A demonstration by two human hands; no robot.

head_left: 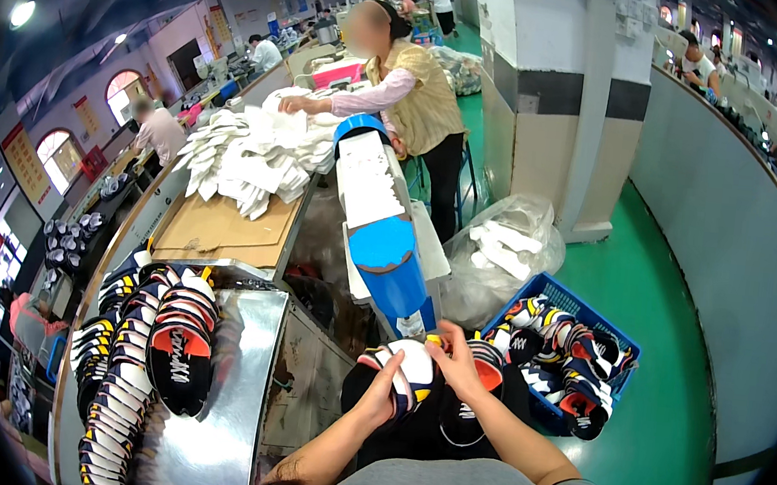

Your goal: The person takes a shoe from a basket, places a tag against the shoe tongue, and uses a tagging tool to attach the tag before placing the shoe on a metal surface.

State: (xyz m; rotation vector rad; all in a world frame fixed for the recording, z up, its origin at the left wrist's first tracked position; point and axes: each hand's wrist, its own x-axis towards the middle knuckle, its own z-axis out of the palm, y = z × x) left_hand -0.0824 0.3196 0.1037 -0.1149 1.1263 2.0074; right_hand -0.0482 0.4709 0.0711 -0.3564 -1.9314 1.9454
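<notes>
Over my lap, my left hand [381,393] grips a white, navy and yellow shoe upper [416,365] from its left side. My right hand [459,366] is at the upper's right edge, its thumb and fingers pinched at a small yellow part. Another shoe upper [487,369] with an orange lining and black underside rests on my lap beneath the right wrist. Just beyond my hands stands a blue and white device [390,254] with white pieces lying along its top.
Rows of nested shoe uppers [121,394] line the metal table [241,369] at left. White pieces [252,155] are heaped on cardboard [221,231]; a co-worker [431,92] reaches into them. A blue basket [626,354] of uppers sits at right, near a clear bag [544,225] and a pillar [552,99].
</notes>
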